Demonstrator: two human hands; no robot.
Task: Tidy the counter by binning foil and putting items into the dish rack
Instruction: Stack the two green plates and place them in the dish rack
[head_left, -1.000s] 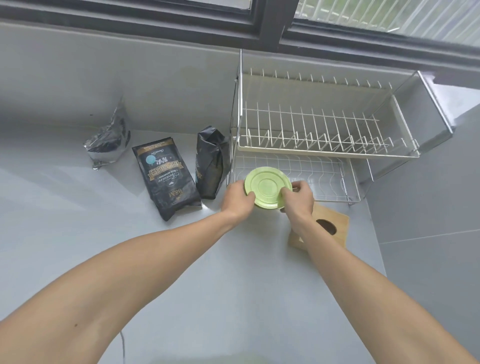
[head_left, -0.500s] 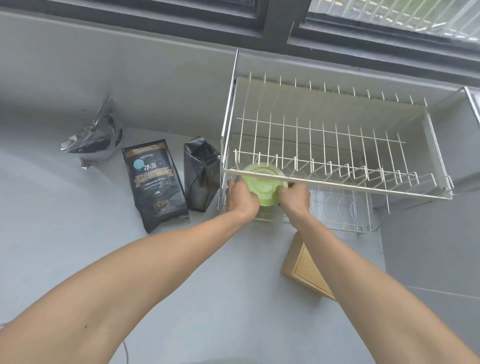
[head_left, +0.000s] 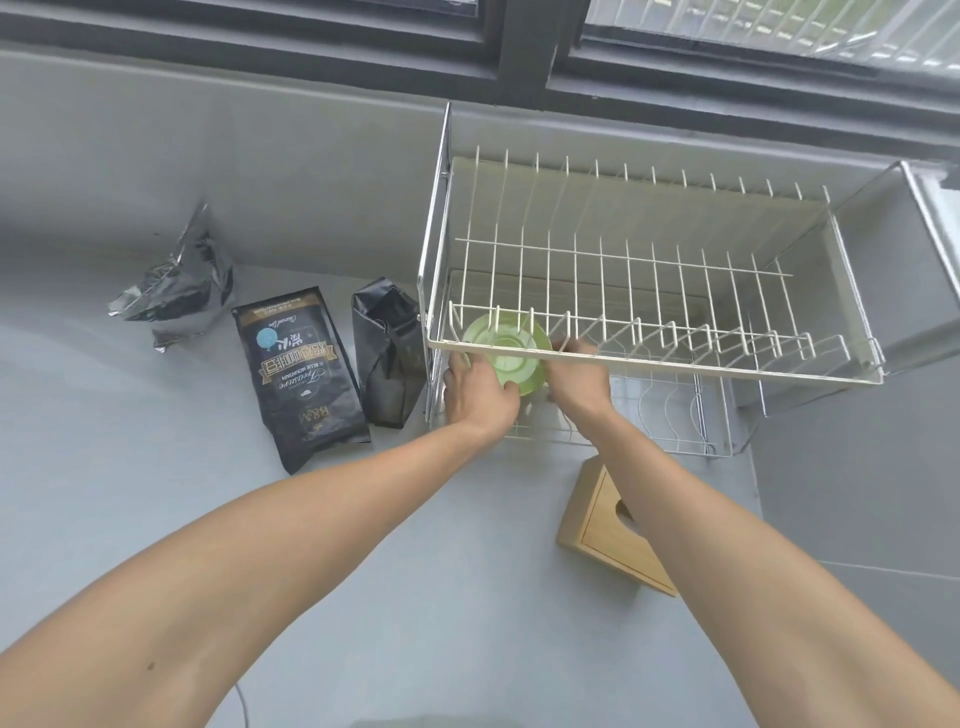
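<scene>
A light green plate (head_left: 511, 358) is held upright on edge between both hands, inside the lower tier of the white wire dish rack (head_left: 649, 366), just under the upper tier's front rail. My left hand (head_left: 478, 392) grips its left rim and my right hand (head_left: 579, 382) grips its right rim. The rail hides part of the plate's top. Crumpled silver foil (head_left: 174, 291) lies on the grey counter at the far left, by the wall.
Two black coffee bags lie between foil and rack: a flat printed one (head_left: 298, 379) and a plain one (head_left: 389, 358) against the rack's left post. A wooden box (head_left: 605, 530) with a round hole sits in front of the rack. A grey wall borders the right.
Both hands carried the green plate from in front of the rack into its lower tier, under the upper rail. My view moved closer to the rack.
</scene>
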